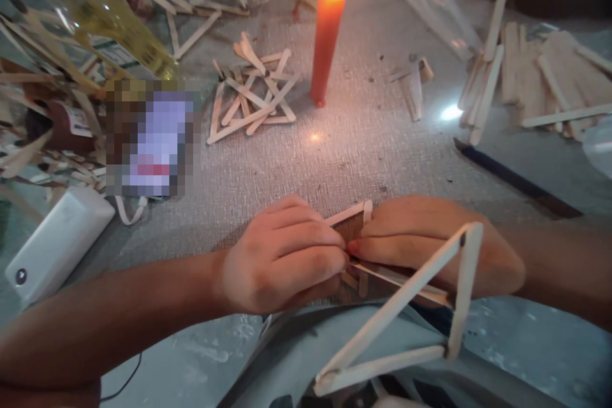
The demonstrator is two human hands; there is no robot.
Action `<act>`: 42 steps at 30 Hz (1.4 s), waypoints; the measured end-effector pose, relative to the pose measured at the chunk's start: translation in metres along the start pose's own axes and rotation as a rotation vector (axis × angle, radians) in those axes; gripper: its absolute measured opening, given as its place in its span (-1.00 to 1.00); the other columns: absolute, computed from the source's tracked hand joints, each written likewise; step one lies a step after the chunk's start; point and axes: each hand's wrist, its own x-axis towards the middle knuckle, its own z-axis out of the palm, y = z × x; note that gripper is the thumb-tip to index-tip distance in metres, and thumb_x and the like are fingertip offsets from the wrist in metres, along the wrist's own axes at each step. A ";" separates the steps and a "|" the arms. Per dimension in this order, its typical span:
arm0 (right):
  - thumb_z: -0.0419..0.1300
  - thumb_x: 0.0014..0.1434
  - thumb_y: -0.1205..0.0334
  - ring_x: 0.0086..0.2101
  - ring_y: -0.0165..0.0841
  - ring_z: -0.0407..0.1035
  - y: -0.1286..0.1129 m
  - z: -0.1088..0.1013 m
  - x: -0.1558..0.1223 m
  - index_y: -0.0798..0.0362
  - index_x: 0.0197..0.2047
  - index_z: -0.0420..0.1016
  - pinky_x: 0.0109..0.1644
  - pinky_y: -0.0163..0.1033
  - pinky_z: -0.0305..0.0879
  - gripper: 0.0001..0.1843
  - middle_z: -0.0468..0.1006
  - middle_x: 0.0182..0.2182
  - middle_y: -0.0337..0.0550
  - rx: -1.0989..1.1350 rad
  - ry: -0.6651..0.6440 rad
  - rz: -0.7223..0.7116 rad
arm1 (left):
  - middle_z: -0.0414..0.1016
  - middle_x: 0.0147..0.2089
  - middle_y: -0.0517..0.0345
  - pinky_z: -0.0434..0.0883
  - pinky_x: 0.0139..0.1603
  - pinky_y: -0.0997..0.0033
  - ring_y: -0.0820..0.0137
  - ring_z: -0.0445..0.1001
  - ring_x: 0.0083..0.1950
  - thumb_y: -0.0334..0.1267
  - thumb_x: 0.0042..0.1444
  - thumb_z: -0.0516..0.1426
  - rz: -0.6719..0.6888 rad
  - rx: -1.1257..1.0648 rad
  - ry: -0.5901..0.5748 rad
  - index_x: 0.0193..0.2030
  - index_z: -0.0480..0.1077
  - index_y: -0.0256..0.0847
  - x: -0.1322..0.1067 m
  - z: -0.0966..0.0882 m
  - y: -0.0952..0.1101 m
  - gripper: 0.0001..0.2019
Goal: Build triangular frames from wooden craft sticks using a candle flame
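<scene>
My left hand (282, 258) and my right hand (430, 248) meet low in the middle of the head view, both with fingers curled round a frame of glued wooden ice-cream sticks (411, 287). A triangle of sticks juts from it toward me, in front of my right hand. A short stick end (351, 211) pokes up between the two hands. Beyond them, a lit orange candle (327, 32) stands upright on the grey textured mat (344, 153).
A flat star-like stick assembly (253, 99) lies left of the candle. Loose sticks (535, 76) are piled at the right, a dark blade (516, 178) lies near them. At left are a bottle of yellow liquid (115, 25), a white box (57, 242) and more stick pieces.
</scene>
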 end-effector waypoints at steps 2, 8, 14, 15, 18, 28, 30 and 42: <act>-0.12 0.56 0.05 -0.25 -0.35 0.56 -0.002 -0.002 0.002 0.01 -0.13 0.60 -0.12 -0.25 0.53 -0.52 0.66 -0.29 -0.12 0.084 -0.009 -0.005 | 0.68 -0.28 0.03 0.50 -0.22 0.29 0.34 0.61 -0.27 -0.34 0.28 0.27 -0.003 0.001 -0.004 -0.25 0.47 -0.28 0.001 0.000 0.001 -0.91; -0.12 0.55 0.07 -0.31 -0.36 0.54 0.003 0.003 -0.001 0.03 -0.15 0.62 -0.18 -0.25 0.54 -0.50 0.64 -0.35 -0.15 0.188 -0.027 0.007 | 0.68 -0.29 0.02 0.49 -0.25 0.31 0.36 0.62 -0.27 -0.33 0.32 0.24 -0.009 0.005 -0.009 -0.25 0.47 -0.28 0.002 -0.001 0.003 -0.89; -0.08 0.54 0.01 -0.15 -0.26 0.59 0.008 0.010 -0.014 0.00 -0.14 0.65 -0.02 -0.14 0.56 -0.50 0.67 -0.31 -0.08 -0.006 0.158 -0.039 | 0.71 -0.19 -0.02 0.52 -0.18 0.27 0.33 0.65 -0.20 -0.33 0.32 0.23 -0.015 -0.016 -0.023 -0.20 0.49 -0.29 0.001 -0.004 0.003 -0.92; -0.11 0.55 -0.01 -0.18 -0.28 0.58 0.006 0.009 -0.013 0.00 -0.15 0.64 -0.03 -0.17 0.56 -0.47 0.67 -0.31 -0.09 0.007 0.126 -0.008 | 0.71 -0.19 -0.01 0.52 -0.17 0.28 0.33 0.65 -0.19 -0.33 0.32 0.24 -0.015 -0.013 -0.029 -0.19 0.49 -0.28 0.001 -0.004 0.003 -0.93; -0.16 0.56 0.03 -0.24 -0.33 0.57 0.003 0.004 -0.008 -0.01 -0.18 0.64 -0.05 -0.22 0.56 -0.43 0.66 -0.33 -0.14 0.091 0.017 0.082 | 0.71 -0.20 0.00 0.51 -0.17 0.28 0.33 0.65 -0.20 -0.33 0.30 0.26 -0.019 -0.002 -0.026 -0.19 0.48 -0.28 0.000 -0.003 0.003 -0.93; -0.05 0.52 0.14 -0.14 -0.36 0.60 -0.005 -0.002 -0.008 -0.02 -0.17 0.64 -0.02 -0.27 0.58 -0.57 0.69 -0.24 -0.19 0.234 0.051 0.094 | 0.70 -0.23 0.07 0.49 -0.21 0.29 0.34 0.64 -0.23 -0.26 0.34 0.23 -0.025 0.029 -0.042 -0.22 0.47 -0.19 0.002 -0.002 0.004 -0.90; -0.07 0.51 0.22 -0.17 -0.35 0.60 -0.010 -0.006 -0.002 0.01 -0.21 0.63 -0.04 -0.25 0.59 -0.56 0.69 -0.25 -0.19 0.291 0.017 0.164 | 0.69 -0.24 0.06 0.50 -0.21 0.28 0.33 0.64 -0.24 -0.27 0.36 0.20 -0.023 0.022 -0.057 -0.21 0.47 -0.19 0.003 -0.004 0.004 -0.91; -0.01 0.49 0.24 -0.35 -0.41 0.48 -0.008 -0.003 0.003 0.06 -0.39 0.48 -0.21 -0.29 0.48 -0.59 0.57 -0.37 -0.20 0.302 -0.068 0.187 | 0.69 -0.28 0.04 0.53 -0.25 0.27 0.32 0.64 -0.29 -0.30 0.36 0.20 -0.004 0.005 -0.053 -0.24 0.44 -0.19 0.006 -0.003 0.002 -0.89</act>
